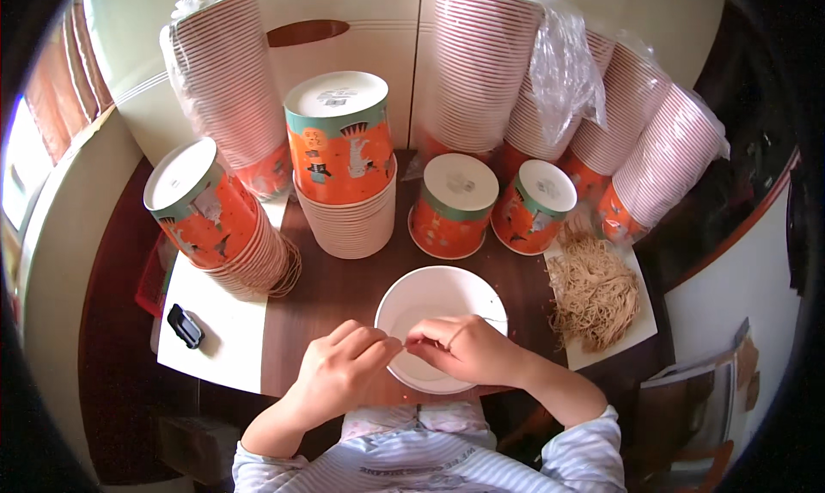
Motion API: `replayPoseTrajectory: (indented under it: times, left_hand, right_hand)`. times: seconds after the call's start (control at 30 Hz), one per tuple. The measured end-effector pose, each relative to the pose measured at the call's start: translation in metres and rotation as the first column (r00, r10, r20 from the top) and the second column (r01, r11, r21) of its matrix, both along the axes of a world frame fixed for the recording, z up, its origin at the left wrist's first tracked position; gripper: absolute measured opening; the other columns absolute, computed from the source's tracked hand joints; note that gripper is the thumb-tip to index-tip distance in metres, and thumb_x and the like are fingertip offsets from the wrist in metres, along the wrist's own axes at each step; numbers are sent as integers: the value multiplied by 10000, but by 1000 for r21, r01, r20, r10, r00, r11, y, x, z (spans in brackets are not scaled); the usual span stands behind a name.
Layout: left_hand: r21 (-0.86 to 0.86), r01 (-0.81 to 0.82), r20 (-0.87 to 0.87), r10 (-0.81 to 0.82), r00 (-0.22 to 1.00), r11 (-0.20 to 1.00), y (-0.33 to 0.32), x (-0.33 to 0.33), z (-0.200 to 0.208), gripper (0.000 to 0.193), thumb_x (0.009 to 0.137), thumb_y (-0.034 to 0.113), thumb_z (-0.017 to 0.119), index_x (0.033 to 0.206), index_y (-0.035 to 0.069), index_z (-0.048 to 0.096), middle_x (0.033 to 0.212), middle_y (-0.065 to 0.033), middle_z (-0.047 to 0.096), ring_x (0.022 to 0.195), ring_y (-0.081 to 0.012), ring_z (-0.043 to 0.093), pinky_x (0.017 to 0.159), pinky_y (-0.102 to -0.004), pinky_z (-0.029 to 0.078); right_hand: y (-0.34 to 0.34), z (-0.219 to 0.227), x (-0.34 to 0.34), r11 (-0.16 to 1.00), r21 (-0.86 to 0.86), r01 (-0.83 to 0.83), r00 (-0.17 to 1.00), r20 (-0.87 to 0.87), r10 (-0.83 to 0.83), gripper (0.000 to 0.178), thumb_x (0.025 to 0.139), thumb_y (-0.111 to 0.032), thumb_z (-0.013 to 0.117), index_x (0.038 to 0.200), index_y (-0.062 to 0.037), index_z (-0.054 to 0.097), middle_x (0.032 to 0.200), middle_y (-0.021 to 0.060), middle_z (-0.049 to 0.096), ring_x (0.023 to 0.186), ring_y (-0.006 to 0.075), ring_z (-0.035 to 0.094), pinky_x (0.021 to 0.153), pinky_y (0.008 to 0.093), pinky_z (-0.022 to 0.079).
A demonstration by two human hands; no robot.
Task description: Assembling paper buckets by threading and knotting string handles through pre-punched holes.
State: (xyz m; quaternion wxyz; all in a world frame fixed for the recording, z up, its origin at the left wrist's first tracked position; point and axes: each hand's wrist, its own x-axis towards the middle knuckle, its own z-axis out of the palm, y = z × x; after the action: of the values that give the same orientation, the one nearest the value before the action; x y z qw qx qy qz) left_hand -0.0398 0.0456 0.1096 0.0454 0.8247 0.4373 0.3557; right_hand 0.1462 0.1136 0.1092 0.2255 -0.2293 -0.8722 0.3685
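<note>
A white round paper tub (481, 291) stands at the table's front edge, its open mouth facing me. Above its left rim is my left hand (344, 364), fingers pinched together. My right hand (468, 349) reaches over the middle of the tub, thumb and fingertips pressed together close to the left fingertips. Whatever lies between the fingers is too small to make out. A thin dark line shows at the tub's right inner wall, beside my right hand. To the right a tangled heap of tan strings (597, 295) lies on a white sheet.
Upside-down orange paper tubs (339, 153) stand at the back and left, one stack tilted (210, 209) with tan loops round it. Tall plastic-wrapped stacks of tubs (485, 72) line the wall. Two single tubs (451, 214) sit behind the white one. A small black object (185, 325) lies front left.
</note>
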Motion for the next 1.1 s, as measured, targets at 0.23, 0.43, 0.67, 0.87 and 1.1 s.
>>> replayPoseTrajectory:
  times: [0.23,0.43,0.67,0.87,1.1]
  left_hand:
    - [90,-131,-70,137,988,987,5,0,-18,195,623,48,665,803,50,590,756,-37,574,640,-191,547,530,-277,469]
    - [-12,-250,95,250,964,968,-5,3,-40,173,625,-27,670,761,39,585,727,-67,582,596,-191,553,492,-268,439]
    - [-543,-148,528,474,704,827,-24,1,-90,237,707,-91,580,939,-59,544,854,-116,608,801,-135,598,714,-237,482]
    - [-519,-69,604,423,676,852,-29,11,-97,222,746,-94,547,965,-61,532,901,-103,596,827,-138,587,737,-242,477]
    - [-515,-8,652,398,645,857,-29,13,-96,224,743,-99,545,964,-66,528,906,-102,587,842,-143,580,746,-248,478]
  right_hand:
    - [11,-11,-15,997,-75,5,999,-42,-8,129,793,-154,560,826,-40,608,711,140,611,662,296,594,601,369,456]
    - [23,-30,-13,994,-103,-35,997,66,42,137,758,-145,578,840,-47,628,732,112,625,647,233,605,605,318,465]
    - [23,-44,-17,987,-137,-84,986,134,103,171,716,-162,554,810,-45,635,702,117,625,651,248,607,633,341,467]
    - [21,-49,-20,992,-90,-89,986,132,101,167,712,-175,550,797,-56,630,701,121,622,647,267,606,626,358,465]
    - [20,-48,-20,994,-74,-77,987,135,87,145,713,-187,558,774,-70,616,697,119,619,638,270,605,614,363,466]
